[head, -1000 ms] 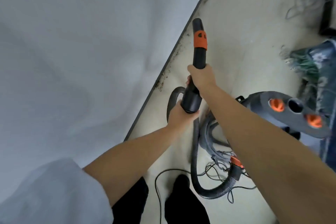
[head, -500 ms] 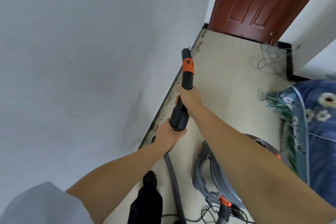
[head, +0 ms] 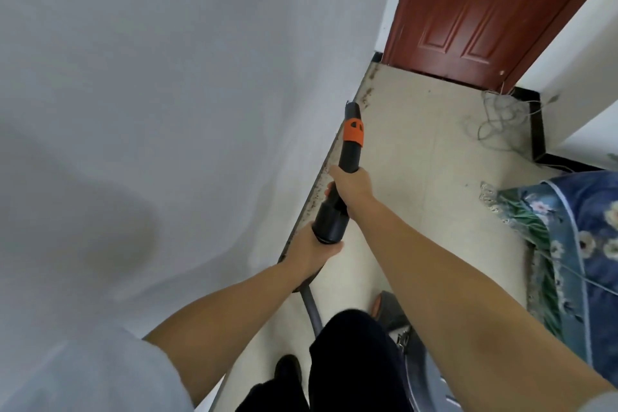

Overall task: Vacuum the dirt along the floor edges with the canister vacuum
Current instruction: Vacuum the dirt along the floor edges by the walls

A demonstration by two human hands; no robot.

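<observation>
Both hands grip the black vacuum wand (head: 347, 157): right hand (head: 351, 182) mid-shaft, left hand (head: 312, 251) curled at its base, nozzle aimed along the floor's (head: 418, 177) dirt-speckled left edge toward the red door (head: 485, 10).

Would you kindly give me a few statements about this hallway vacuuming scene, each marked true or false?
1. Both hands grip the black vacuum wand with the orange band. True: the right hand holds it further forward, the left hand at its rear end.
2. The wand's tip points along the dirty floor edge by the white wall. True.
3. The reddish-brown panelled door stands wide open. False: it is closed.
4. A blue floral fabric lies to the left of the wand. False: it lies to the right.
5. A tangle of thin pale wire lies on the floor near the door. True.
</observation>
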